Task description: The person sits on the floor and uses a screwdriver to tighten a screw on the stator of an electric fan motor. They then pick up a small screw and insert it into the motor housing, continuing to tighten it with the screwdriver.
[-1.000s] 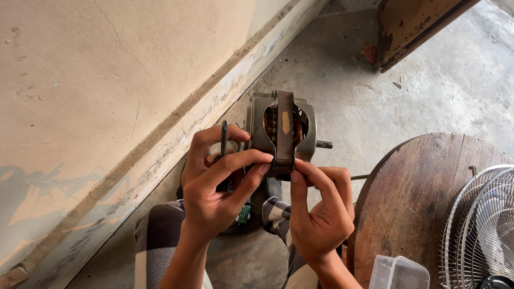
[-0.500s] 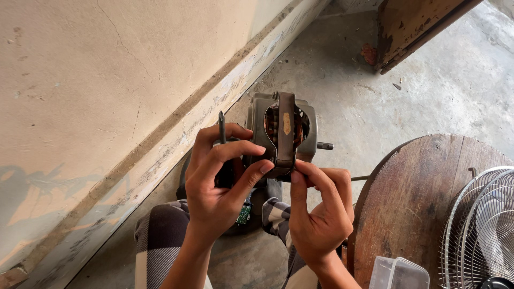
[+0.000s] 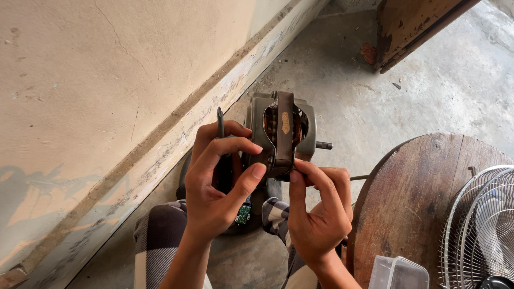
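Over bare concrete floor (image 3: 428,91), beside wall (image 3: 96,96)

The head camera looks steeply down, close above the hands, toward the concrete floor (image 3: 428,91).

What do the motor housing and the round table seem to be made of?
Motor housing: likely cast metal, going by its dull grey, slightly worn sheen; coppery windings show inside. Round table: wood, with visible grain, plank seams and a rough, weathered brown surface.
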